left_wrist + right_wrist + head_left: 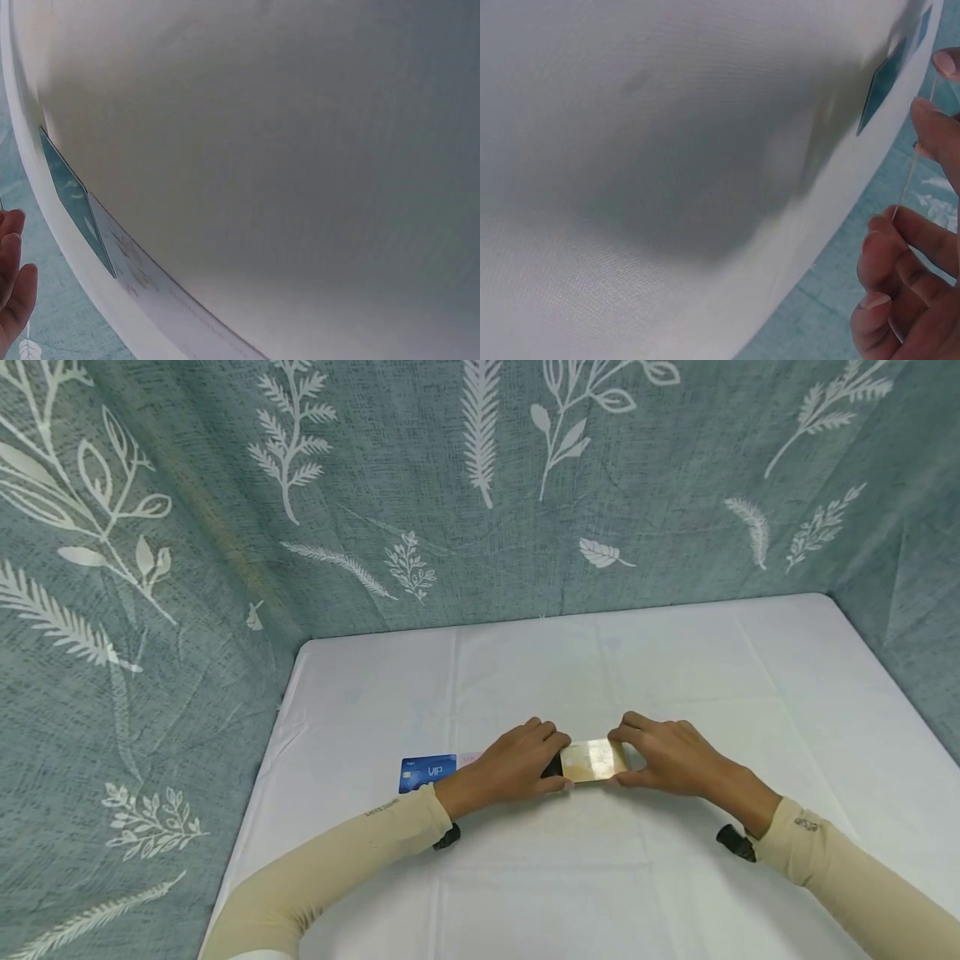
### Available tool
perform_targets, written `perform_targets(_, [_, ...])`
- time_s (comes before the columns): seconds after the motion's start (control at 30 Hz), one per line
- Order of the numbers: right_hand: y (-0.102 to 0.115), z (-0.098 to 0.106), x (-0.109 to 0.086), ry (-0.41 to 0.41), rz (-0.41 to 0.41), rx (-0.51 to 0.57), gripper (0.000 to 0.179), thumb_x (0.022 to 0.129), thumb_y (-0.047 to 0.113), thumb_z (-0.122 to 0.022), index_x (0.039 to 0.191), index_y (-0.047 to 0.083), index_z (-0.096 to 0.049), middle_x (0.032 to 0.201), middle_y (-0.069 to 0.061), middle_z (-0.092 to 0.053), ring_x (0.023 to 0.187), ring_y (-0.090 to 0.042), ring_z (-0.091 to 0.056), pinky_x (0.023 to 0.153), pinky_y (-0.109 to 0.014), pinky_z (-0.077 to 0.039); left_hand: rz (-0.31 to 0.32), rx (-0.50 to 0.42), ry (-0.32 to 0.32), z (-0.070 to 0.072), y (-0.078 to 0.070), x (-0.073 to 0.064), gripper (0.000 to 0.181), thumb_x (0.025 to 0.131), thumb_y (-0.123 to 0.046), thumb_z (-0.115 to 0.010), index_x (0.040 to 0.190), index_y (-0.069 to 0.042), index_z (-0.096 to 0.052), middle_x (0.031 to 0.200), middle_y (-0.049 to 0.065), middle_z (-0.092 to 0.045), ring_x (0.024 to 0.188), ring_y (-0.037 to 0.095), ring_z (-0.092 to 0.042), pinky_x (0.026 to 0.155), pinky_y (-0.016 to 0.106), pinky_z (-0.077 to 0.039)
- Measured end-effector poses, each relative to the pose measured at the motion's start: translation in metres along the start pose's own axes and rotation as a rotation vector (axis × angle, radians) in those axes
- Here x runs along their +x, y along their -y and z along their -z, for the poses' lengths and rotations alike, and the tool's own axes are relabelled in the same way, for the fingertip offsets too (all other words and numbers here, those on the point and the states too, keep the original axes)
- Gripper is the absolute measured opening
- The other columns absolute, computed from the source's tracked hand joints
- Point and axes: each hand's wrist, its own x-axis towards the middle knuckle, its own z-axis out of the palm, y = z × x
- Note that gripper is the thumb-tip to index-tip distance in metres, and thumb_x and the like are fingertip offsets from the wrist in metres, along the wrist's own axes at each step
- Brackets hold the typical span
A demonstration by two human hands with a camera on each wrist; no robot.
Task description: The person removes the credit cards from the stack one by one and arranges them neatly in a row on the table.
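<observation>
Both hands hold a shiny gold card (pixel 592 761) above the white table in the head view. My left hand (pixel 520 762) grips its left end, thumb at the near corner and index finger at the far one. At the opposite end, my right hand (pixel 667 757) pinches the card between thumb and fingers. The right wrist view shows the card edge-on, as a thin line by the right fingers (pixel 889 262). Beneath the left hand lies a black card (pixel 553 767), mostly covered; its glossy face (pixel 75 199) reflects teal in the left wrist view.
A blue card marked VIP (pixel 429 770) lies left of the left hand. Between it and the black card is a pale pink card (pixel 468 758), partly hidden by that hand. Patterned green-grey curtains (pixel 450 485) hang behind and beside the white-covered table (pixel 540 893).
</observation>
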Motion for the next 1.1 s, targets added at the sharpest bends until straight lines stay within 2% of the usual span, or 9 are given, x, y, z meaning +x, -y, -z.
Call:
perform_targets(0.3, [0.001,-0.002,-0.004,0.007,-0.022,0.011,0.053,0.073,0.044,-0.088,0.111,0.011,-0.072,0.096,0.004,-0.061,0.054,-0.001,-0.038,0.047,-0.019,-0.035,0.003,0.008,0.026,-0.002,-0.001,0.002,0.059,0.092,-0.053,-0.067,0.131,-0.009,-0.060,0.115,0.004,-0.064,0.093,0.014,-0.053,0.078,0.025,-0.045])
perform_targets(0.83, [-0.004,0.005,-0.003,0.007,-0.020,-0.018,0.052,0.074,0.043,-0.087,0.111,0.010,-0.071,0.098,0.001,-0.062,0.053,-0.001,-0.038,0.046,-0.020,-0.034,-0.017,0.030,-0.023,-0.003,0.001,0.008,0.058,0.092,-0.052,-0.068,0.130,-0.008,-0.060,0.114,0.004,-0.064,0.093,0.015,-0.052,0.077,0.025,-0.045])
perform_targets(1.1, [-0.009,0.007,-0.007,0.006,0.003,-0.011,0.053,0.074,0.044,-0.087,0.111,0.009,-0.072,0.101,0.000,-0.063,0.056,0.000,-0.042,0.049,-0.019,-0.037,-0.010,0.036,0.004,-0.006,-0.002,0.013,0.058,0.092,-0.054,-0.067,0.131,-0.010,-0.061,0.117,0.004,-0.064,0.096,0.015,-0.054,0.081,0.026,-0.047])
